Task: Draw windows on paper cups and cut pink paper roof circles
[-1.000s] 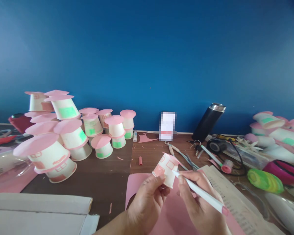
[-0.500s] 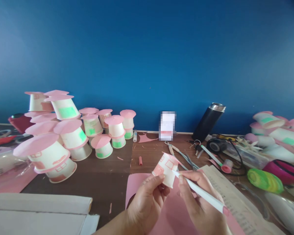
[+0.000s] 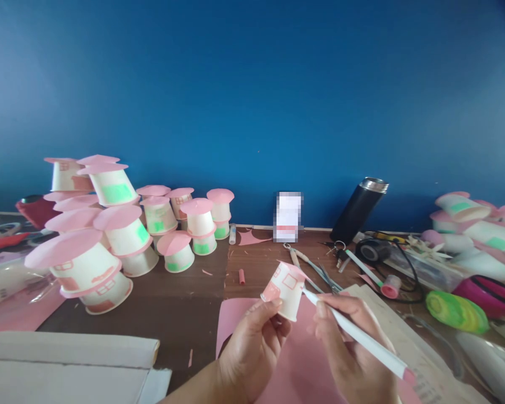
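Between thumb and fingers, my left hand (image 3: 252, 342) grips a small white paper cup (image 3: 289, 294), held upside down and tilted. A pink paper roof tops the cup, and pink outlines of a window and a filled door mark its side. My right hand (image 3: 353, 348) holds a white marker (image 3: 362, 334) with a pink end. The marker's tip meets or nearly meets the cup's right side, just under the roof. Below both hands lies a pink paper sheet (image 3: 297, 365). A small pink marker cap (image 3: 241, 276) rests on the table behind the cup.
Stacked paper cups with pink roofs (image 3: 122, 235) stand at the left; more cups (image 3: 480, 224) are heaped at the right. Scissors (image 3: 315, 272), a black flask (image 3: 357, 210) and a blurred-out white rectangle (image 3: 288, 216) are at the back. Cardboard (image 3: 67, 365) lies front left.
The marker in my right hand has shifted slightly right, its tip now at the cup's right side near the roof. My left hand and the cup are nearly still.
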Motion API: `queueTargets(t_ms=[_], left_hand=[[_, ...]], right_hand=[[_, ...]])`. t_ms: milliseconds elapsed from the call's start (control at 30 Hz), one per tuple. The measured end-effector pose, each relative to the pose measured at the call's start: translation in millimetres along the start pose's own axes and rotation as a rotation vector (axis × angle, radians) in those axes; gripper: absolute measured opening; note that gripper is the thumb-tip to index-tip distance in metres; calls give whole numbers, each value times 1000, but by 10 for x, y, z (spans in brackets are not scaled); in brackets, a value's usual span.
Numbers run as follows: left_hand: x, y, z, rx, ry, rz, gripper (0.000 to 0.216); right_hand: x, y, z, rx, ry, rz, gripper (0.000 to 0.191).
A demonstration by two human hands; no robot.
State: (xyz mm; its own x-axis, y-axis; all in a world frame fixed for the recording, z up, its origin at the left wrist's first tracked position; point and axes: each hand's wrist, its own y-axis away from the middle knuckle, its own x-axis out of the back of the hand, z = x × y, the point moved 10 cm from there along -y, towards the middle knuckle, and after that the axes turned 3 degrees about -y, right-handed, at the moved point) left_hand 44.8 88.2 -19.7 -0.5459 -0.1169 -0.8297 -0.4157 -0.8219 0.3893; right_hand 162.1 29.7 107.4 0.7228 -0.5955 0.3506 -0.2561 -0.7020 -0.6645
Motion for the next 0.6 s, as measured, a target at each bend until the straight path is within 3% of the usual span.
queueTargets(t_ms=[267,600], left_hand=[[19,1,2,-1,-31,25,10],[-21,-7,-19,-22,-131,-70,21]], right_hand=[[14,-27,2,-21,31,17,10],[-25,-3,74,-14,35,-29,10]])
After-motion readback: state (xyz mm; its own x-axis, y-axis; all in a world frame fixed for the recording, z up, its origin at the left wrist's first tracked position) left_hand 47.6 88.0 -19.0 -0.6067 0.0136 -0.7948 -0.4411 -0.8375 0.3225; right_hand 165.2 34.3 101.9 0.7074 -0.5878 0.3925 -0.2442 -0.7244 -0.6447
